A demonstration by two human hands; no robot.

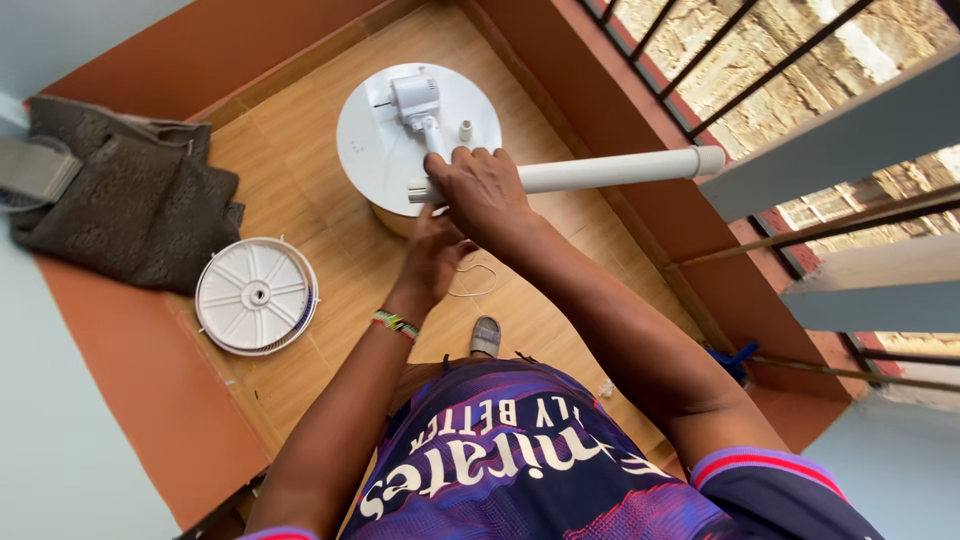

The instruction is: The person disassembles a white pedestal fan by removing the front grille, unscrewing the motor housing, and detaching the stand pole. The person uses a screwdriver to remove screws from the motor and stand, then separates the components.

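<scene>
Down near the body, the left hand (432, 252) with a beaded bracelet (396, 323) reaches under the white plastic pole (600, 171); its fingers are mostly hidden, so I cannot tell their grip. Just above, the right hand (480, 190) closes its fingers around this smooth, round pole, held horizontal over the round white fan base (380, 150). Farther left on the tiled floor (330, 260) lies a white ribbed disc (256, 295).

white pole (600, 171), horizontal, above round base (372, 150)
</scene>
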